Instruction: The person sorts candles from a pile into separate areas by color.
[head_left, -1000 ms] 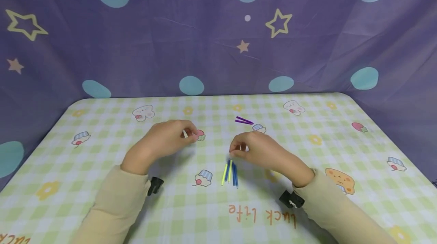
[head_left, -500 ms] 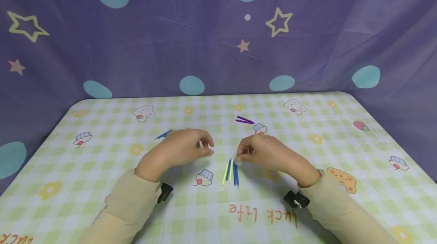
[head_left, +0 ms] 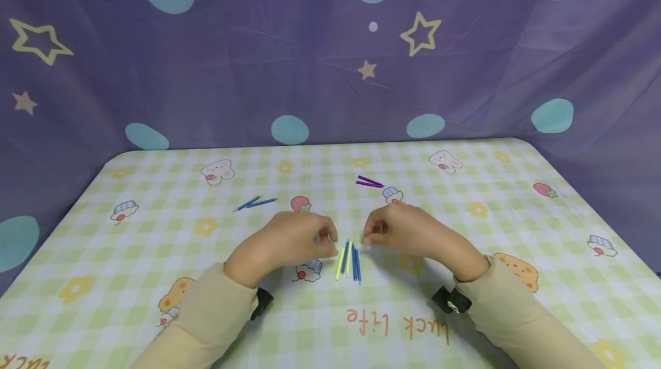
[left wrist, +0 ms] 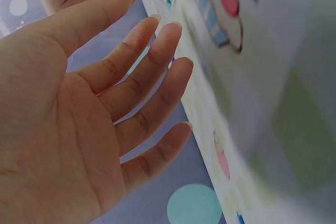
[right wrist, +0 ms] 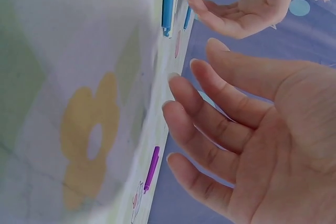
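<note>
A small group of slim pencil-like sticks lies on the checked tablecloth between my hands; yellow sticks (head_left: 339, 265) and blue sticks (head_left: 356, 267) lie side by side, their ends pointing towards me and away. Just left of the group hovers my left hand (head_left: 291, 241), fingers loosely bent, the left wrist view showing a bare palm (left wrist: 58, 119). On the other side, my right hand (head_left: 410, 235) is held near the far ends of the sticks, with nothing in its relaxed fingers (right wrist: 210, 124).
Two more blue sticks (head_left: 261, 203) lie farther back on the left. A pair of purple sticks (head_left: 369, 183) lies behind my right hand. The printed tablecloth (head_left: 155, 254) reaches back to a purple curtain (head_left: 320, 70).
My left hand has come right and nearer to me, from the back left to beside the group, uncovering the two blue sticks. The right hand has shifted slightly right, away from the stick ends.
</note>
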Demonstrator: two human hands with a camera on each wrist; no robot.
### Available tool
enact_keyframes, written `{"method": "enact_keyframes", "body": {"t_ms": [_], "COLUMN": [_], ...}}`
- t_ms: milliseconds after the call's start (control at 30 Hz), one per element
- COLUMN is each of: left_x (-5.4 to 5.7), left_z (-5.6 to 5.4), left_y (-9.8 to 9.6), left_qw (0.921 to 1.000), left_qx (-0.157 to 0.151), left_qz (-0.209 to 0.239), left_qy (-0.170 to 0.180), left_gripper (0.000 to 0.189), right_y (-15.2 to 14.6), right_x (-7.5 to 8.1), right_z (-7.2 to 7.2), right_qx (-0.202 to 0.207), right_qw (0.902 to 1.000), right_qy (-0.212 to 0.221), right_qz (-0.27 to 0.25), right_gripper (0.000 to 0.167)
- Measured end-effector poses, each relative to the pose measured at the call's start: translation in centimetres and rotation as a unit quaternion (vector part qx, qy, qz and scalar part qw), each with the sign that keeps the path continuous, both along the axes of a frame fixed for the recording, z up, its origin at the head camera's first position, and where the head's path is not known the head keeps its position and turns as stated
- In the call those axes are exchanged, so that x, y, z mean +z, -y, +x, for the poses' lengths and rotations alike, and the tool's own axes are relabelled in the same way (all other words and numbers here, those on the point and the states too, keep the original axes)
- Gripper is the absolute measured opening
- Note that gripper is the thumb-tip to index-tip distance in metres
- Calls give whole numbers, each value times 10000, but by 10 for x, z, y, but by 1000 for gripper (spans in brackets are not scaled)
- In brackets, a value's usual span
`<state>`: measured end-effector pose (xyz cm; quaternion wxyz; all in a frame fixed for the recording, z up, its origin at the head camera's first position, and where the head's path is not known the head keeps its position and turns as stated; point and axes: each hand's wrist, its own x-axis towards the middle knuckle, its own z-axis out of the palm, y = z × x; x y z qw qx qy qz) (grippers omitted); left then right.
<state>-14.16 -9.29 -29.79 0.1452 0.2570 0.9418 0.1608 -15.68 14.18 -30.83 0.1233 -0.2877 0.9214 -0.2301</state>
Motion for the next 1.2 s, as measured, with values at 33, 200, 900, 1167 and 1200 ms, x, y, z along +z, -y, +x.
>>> {"method": "enact_keyframes", "body": {"t_ms": [33, 200, 900, 1167, 1200], "left_x": [-1, -5, -12, -13, -13], "left_z": [1, 2, 7, 6, 6], "left_y": [-1, -4, -13, -15, -15], "left_qw": [10000, 9998, 9995, 9989, 9988], "left_qx": [-23, -171, -107, 22, 33], "left_qz": [-18, 33, -191, -334, -348], "left_qy": [25, 12, -223, -334, -349], "left_gripper": [14, 16, 19, 13, 13], "right_y": [0, 1, 4, 4, 4], "right_x": [0, -1, -2, -1, -2], "right_z": [0, 2, 5, 5, 5], "right_qx": [-1, 6, 80, 41, 26], "right_qw": [10000, 10000, 9997, 9996, 9995], "right_qy": [14, 72, 163, 145, 144], "right_qz": [17, 48, 186, 255, 267], "right_gripper": [4, 4, 4, 4, 5]}}
